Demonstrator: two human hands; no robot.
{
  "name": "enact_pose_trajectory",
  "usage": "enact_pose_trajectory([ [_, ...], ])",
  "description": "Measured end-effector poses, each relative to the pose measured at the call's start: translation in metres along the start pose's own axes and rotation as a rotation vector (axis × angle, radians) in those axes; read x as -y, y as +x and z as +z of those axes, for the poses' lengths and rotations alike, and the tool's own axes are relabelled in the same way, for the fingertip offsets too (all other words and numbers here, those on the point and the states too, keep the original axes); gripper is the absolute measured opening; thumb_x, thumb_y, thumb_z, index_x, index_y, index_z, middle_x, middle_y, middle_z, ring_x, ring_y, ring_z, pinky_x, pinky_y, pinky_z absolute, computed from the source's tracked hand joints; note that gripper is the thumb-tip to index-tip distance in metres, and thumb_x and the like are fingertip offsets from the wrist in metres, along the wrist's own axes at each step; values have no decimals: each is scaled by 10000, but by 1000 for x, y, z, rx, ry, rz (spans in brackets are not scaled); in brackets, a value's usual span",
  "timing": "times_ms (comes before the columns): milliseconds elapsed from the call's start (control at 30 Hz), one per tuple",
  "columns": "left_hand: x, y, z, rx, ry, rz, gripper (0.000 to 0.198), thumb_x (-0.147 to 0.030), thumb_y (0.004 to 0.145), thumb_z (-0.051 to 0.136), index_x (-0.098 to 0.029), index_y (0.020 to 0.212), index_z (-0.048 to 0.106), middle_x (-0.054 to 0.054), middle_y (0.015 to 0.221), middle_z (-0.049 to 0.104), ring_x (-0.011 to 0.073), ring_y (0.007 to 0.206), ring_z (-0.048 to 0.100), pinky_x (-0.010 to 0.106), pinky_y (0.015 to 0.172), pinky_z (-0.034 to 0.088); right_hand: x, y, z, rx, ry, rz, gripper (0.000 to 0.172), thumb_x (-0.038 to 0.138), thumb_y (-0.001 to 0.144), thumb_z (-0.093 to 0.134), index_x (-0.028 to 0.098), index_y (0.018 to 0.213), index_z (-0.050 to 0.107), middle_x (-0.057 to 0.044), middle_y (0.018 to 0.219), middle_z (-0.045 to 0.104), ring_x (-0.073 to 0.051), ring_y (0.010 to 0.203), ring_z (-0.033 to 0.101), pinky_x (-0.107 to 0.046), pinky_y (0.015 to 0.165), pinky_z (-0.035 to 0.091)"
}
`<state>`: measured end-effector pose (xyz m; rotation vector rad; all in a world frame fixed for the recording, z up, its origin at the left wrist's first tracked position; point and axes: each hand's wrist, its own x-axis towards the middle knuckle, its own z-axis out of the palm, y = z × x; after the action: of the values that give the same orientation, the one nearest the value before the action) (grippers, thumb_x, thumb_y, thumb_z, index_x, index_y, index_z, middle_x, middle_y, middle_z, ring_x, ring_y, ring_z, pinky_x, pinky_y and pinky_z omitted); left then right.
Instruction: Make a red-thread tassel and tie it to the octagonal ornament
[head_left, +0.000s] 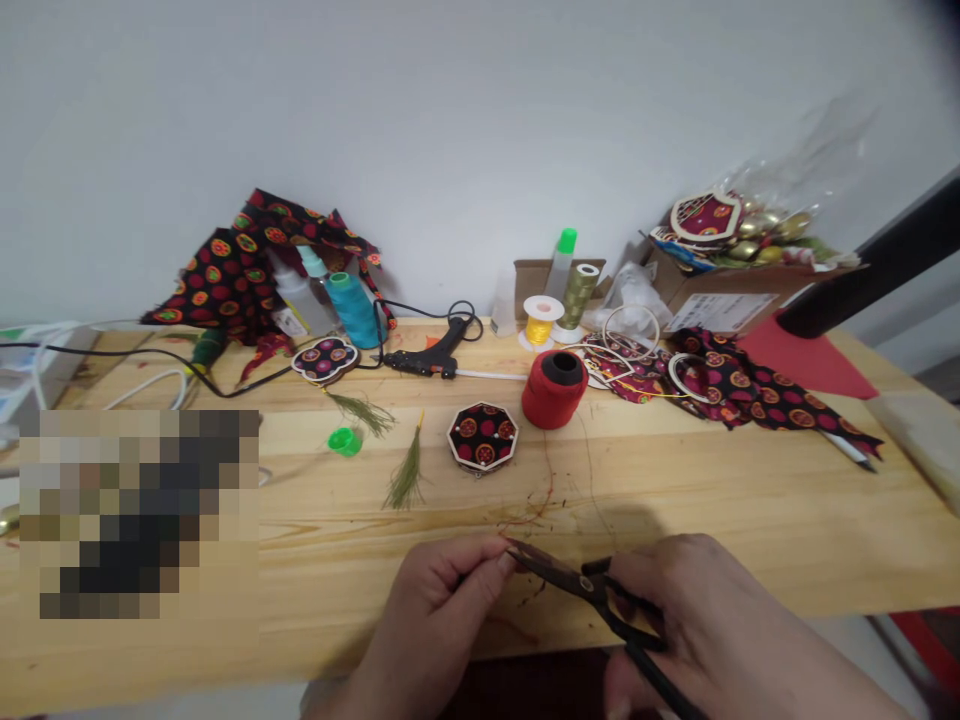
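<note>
Over the table, the left hand pinches red thread; the right hand grips scissors. The box label is illegible.

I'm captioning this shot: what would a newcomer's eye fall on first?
It would probably be the bright red thread cone near the picture's centre, just right of the octagonal patterned ornament. Next come the black scissors in the right hand at lower right, their tips at the left hand.
</note>
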<state>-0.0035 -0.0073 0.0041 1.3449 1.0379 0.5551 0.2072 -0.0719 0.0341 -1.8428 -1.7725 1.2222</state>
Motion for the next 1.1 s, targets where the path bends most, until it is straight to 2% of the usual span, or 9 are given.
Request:
enact_pose_trajectory([
  [133, 1, -1, -1, -11, -14, -13, 259, -312, 821, 569, -202, 691, 764, 13, 683, 739, 215, 745, 659, 251, 677, 499, 5, 3, 0, 74, -130, 13, 146, 232, 679, 758, 212, 585, 648, 50, 583, 658, -120, 531, 512, -222, 473, 305],
  [367, 2, -2, -3, -4, 22, -35, 261, -336, 818, 563, -203, 707, 759, 14, 661, 715, 215, 716, 638, 261, 651, 480, 5, 3, 0, 71, -145, 22, 109, 186, 694, 713, 223, 594, 690, 45, 574, 682, -129, 515, 556, -220, 463, 318],
  [833, 0, -2, -2, 12, 18, -52, 287, -364, 825, 551, -192, 652, 702, 7, 624, 664, 189, 658, 575, 267, 676, 460, 7, 7, 0, 88, -193, 44, 107, 209, 699, 720, 242, 598, 710, 35, 606, 704, -150, 567, 617, -219, 499, 339],
  [1100, 5, 0, -2, -37, 44, -37, 278, -363, 805, 564, -195, 648, 722, 13, 646, 695, 214, 714, 628, 251, 647, 471, -3, 6, 3, 26, -265, 53, 115, 208, 643, 751, 199, 580, 655, 40, 551, 635, -117, 510, 529, -211, 472, 289],
])
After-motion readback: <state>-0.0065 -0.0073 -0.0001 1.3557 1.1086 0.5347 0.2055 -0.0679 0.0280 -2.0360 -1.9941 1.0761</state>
